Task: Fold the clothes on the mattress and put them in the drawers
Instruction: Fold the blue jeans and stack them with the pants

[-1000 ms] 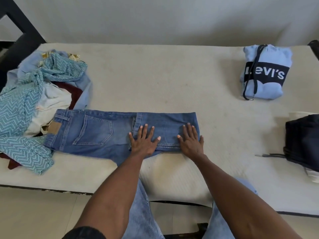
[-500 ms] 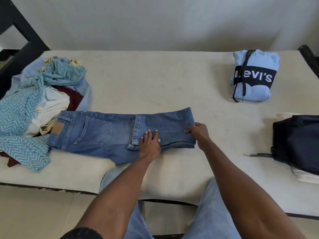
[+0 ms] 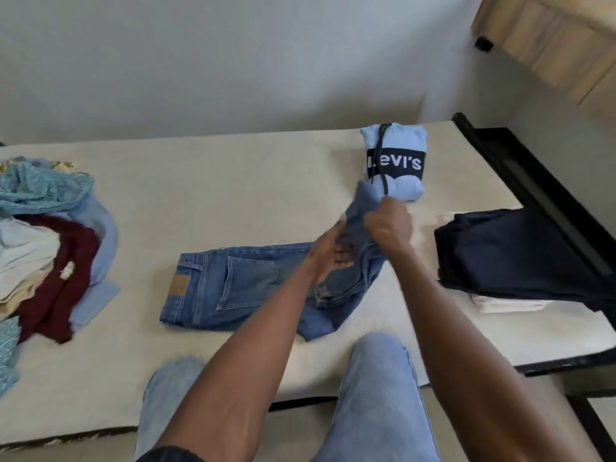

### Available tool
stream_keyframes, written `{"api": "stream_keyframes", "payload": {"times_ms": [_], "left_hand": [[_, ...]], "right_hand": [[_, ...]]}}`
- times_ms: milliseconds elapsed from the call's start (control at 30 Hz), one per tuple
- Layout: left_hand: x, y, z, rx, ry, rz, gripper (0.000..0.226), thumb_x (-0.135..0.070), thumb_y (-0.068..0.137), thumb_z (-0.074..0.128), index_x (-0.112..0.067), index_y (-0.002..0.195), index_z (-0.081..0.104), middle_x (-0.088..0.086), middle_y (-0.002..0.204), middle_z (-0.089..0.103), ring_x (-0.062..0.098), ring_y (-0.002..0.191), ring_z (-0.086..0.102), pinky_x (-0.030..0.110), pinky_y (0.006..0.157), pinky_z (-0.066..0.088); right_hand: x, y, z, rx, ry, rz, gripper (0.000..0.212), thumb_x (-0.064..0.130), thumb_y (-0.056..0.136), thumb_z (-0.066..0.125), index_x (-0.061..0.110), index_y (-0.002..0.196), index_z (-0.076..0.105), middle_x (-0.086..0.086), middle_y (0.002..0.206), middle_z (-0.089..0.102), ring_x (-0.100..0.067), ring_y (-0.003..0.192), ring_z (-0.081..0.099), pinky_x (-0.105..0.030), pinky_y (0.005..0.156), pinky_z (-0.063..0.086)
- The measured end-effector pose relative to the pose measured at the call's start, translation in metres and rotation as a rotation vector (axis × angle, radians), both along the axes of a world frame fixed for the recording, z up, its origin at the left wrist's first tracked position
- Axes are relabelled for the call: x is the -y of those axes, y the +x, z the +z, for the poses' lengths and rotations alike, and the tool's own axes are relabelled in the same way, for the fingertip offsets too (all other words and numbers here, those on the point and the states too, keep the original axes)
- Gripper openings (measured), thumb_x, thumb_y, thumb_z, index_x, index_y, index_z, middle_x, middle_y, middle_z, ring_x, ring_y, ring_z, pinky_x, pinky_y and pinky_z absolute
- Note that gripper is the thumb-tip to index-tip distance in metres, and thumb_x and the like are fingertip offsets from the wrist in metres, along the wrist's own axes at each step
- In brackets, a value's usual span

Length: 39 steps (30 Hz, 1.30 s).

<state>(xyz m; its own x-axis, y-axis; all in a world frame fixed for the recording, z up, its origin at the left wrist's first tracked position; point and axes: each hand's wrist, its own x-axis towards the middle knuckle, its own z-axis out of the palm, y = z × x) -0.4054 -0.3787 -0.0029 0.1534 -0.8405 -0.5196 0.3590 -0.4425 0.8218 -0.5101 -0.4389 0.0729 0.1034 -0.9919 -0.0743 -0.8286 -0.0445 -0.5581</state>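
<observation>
Blue denim jeans point(image 3: 233, 288) lie near the front edge of the cream mattress point(image 3: 233, 195), waistband end flat. Right hand point(image 3: 388, 225) grasps the folded leg end, raised off the mattress. Left hand point(image 3: 328, 258) sits under that lifted fabric, fingers loosely curled; grip unclear. Folded light-blue hoodie point(image 3: 395, 161) behind; folded navy garment point(image 3: 510, 255) right; unfolded clothes pile point(image 3: 46, 248) left.

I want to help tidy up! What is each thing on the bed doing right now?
Jeans: partly folded, leg end lifted.
Right hand: gripping the jeans.
Left hand: holding the jeans.
Hoodie: folded.
Dark clothes: folded, stacked.
Clothes pile: unfolded.
</observation>
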Motion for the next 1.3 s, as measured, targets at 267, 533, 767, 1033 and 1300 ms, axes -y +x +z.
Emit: {"api": "stream_keyframes", "payload": {"times_ms": [267,533,767,1033,1300], "left_hand": [[-0.105,0.152,0.011,0.055,0.078,0.199,0.034,-0.031,0.099,0.053,-0.003,0.095,0.073,0.008,0.078,0.072,0.016,0.067,0.070,0.025,0.057,0.055],[-0.181,0.249,-0.048,0.261,0.261,0.417,0.032,-0.009,0.088,0.071,-0.001,0.118,0.063,0.013,0.106,0.071,0.026,0.089,0.069,0.032,0.076,0.057],[-0.179,0.232,-0.102,0.910,0.385,0.360,0.047,-0.026,0.098,0.047,-0.017,0.142,0.033,0.016,0.124,0.053,0.032,0.101,0.056,0.042,0.087,0.047],[-0.183,0.236,-0.118,1.037,0.775,0.090,0.071,-0.060,0.099,0.026,-0.011,0.150,0.021,0.019,0.148,0.030,0.036,0.134,0.030,0.049,0.110,0.027],[-0.201,0.259,-0.076,0.178,0.529,0.272,0.064,-0.043,0.070,0.086,-0.003,0.115,0.065,0.014,0.104,0.073,0.030,0.095,0.070,0.042,0.083,0.058]], "right_hand": [[-0.111,0.160,-0.012,0.047,0.403,0.585,0.013,0.017,0.092,0.053,0.008,0.093,0.062,-0.010,0.086,0.062,-0.023,0.084,0.061,-0.030,0.067,0.047],[-0.120,0.165,-0.107,-0.253,0.290,0.591,0.049,0.031,0.096,0.047,0.017,0.143,0.045,-0.016,0.150,0.038,-0.033,0.138,0.035,-0.045,0.112,0.032],[-0.130,0.134,-0.174,-0.424,0.301,0.656,0.077,0.074,0.092,0.016,0.036,0.156,-0.001,-0.002,0.164,-0.015,-0.030,0.150,-0.015,-0.054,0.118,-0.004],[-0.109,0.117,-0.190,-0.368,0.461,0.640,0.073,0.074,0.093,0.012,0.042,0.153,-0.015,0.013,0.158,-0.030,-0.022,0.146,-0.029,-0.064,0.113,-0.011],[-0.088,0.083,-0.171,0.239,0.695,-0.071,0.064,0.037,0.073,0.077,-0.001,0.119,0.053,-0.015,0.114,0.062,-0.030,0.096,0.063,-0.037,0.069,0.051]]}}
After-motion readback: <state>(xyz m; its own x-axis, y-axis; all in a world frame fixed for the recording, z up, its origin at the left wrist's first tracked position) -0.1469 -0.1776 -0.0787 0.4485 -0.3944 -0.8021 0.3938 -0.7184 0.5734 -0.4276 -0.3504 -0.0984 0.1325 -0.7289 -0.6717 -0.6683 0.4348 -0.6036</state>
